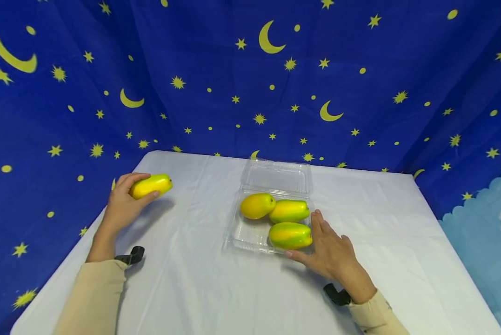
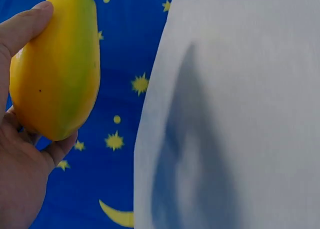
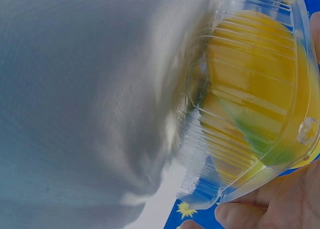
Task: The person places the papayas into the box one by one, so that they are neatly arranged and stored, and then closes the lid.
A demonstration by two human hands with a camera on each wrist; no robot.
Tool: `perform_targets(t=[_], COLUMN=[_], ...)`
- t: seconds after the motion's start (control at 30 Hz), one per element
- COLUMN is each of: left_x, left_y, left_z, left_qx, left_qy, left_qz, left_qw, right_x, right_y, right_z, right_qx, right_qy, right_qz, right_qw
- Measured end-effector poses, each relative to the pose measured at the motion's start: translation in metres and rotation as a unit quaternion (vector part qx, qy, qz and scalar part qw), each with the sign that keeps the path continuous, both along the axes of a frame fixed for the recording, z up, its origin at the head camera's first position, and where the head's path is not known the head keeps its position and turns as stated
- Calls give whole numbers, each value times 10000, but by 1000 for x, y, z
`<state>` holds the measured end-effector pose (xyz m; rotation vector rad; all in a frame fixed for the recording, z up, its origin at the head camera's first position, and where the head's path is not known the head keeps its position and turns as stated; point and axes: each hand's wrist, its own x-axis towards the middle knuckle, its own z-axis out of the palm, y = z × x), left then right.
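Note:
On the left of the head view my left hand [image 1: 124,197] grips a yellow-green papaya [image 1: 151,186], held above the white table with its shadow below. The thumb and fingers curl round the same papaya [image 2: 57,64] in the left wrist view. A clear plastic clamshell box [image 1: 250,237] lies with its lid [image 1: 277,177] folded back. Inside rest three papayas: one at left [image 1: 256,206], one behind at right [image 1: 290,211] and one in front [image 1: 290,235]. My right hand [image 1: 334,251], thumb and fingers spread, touches the box's front right corner, beside the front papaya.
A white cloth [image 1: 183,288] covers the table. Behind and at the left hangs a blue curtain [image 1: 217,60] with yellow moons and stars. Light blue fabric [image 1: 489,232] hangs at the right. Black wrist mounts [image 1: 337,294] sit under both wrists.

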<state>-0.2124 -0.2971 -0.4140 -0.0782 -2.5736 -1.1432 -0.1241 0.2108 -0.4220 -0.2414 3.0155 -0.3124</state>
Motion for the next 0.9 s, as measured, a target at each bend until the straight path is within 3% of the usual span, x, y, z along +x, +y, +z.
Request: perform_targets(t=[0.37,0.9], left_x=[-16,-16], left_y=[39,95], left_z=[10,27], left_qx=[363,333], left_qy=[366,1058], left_qz=[-430,-1216], left_qw=[9977,9864], right_x=[0,0], right_y=[0,0], right_z=[0,-1], right_qx=[70,74], right_qy=[-47,-15], right_qz=[-15,-19], right_qw=[10000,10000])
